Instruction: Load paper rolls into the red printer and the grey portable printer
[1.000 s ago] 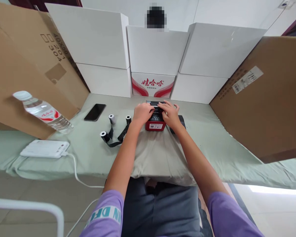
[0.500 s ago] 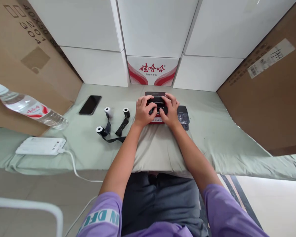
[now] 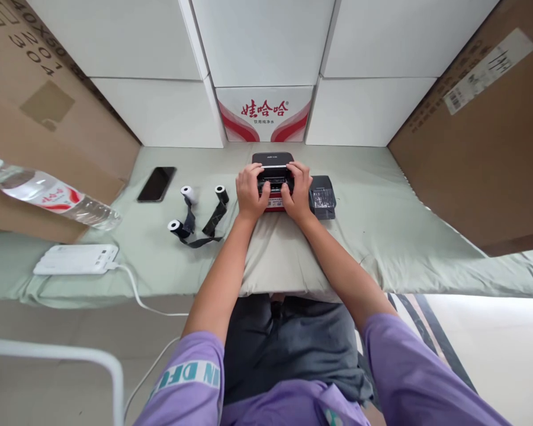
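A small black and red printer-like device [image 3: 272, 158] sits on the cloth-covered table, its inner cavity exposed. My left hand [image 3: 251, 192] grips its left side, fingers curled over the edge and thumb inside the front of the cavity. Round the right side is my right hand [image 3: 298, 192], held the same way with its thumb close to the other. Beside the right hand lies a black cover-like piece [image 3: 323, 198], with something shiny and dark on it. Three small rolls, a white-sided one [image 3: 188, 193], a black one [image 3: 221, 193] and another black one [image 3: 176, 228], trail dark ribbon on the left.
A phone [image 3: 157, 184] lies at the back left. Further left are a water bottle [image 3: 57, 192] and a white power bank [image 3: 77, 259] with a cable. Cardboard boxes stand at left [image 3: 93, 142] and right [image 3: 471, 148], with white boxes [image 3: 262, 44] behind.
My thumbs have moved inside the device, and its cavity shows more openly between my hands. Both hands stay on its sides. The camera view has shifted slightly.
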Demonstrator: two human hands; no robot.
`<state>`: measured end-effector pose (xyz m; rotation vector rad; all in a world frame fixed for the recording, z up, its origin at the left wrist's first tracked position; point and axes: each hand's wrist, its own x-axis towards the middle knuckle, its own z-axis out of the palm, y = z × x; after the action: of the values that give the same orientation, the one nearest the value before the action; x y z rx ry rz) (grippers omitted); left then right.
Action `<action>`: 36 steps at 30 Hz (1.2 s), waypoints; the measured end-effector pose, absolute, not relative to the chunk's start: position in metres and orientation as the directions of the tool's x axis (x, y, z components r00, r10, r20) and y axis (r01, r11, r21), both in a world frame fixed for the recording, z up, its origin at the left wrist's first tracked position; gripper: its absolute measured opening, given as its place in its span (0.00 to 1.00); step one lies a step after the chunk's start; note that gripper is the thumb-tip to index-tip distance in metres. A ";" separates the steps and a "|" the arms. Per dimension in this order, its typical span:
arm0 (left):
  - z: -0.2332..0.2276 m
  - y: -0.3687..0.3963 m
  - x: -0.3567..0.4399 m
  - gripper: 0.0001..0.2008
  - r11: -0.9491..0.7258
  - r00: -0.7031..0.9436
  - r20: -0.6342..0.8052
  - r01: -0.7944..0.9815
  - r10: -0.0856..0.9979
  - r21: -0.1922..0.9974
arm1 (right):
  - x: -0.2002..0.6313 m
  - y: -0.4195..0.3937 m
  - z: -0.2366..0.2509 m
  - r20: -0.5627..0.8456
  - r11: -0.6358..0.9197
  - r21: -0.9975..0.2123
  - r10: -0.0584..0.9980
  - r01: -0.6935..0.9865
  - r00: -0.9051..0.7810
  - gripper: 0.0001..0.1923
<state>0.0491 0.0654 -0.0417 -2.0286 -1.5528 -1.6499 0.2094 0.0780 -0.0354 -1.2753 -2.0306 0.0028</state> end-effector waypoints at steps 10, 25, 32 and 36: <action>-0.042 0.065 0.054 0.16 -0.504 -0.139 0.778 0.690 0.613 0.520 | 0.208 0.082 -0.042 0.624 0.482 -0.391 0.765 0.784 -0.160 0.30; -0.052 0.071 0.053 0.17 -0.575 -0.133 0.855 0.687 0.501 0.444 | 0.209 0.103 -0.066 0.745 0.702 -0.629 0.667 0.334 0.001 0.27; -0.056 0.073 0.054 0.19 -0.593 -0.175 0.853 0.650 0.491 0.475 | 0.208 0.101 -0.066 0.722 0.698 -0.673 0.692 0.244 0.011 0.30; -0.062 0.075 0.054 0.23 -0.619 -0.219 0.854 0.607 0.473 0.498 | 0.208 0.102 -0.066 0.688 0.673 -0.707 0.725 0.218 -0.008 0.30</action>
<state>0.0538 0.0752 -0.0617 -1.8951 -1.3179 -1.9758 0.2078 0.1020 -0.0660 -0.8014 -1.5658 0.4770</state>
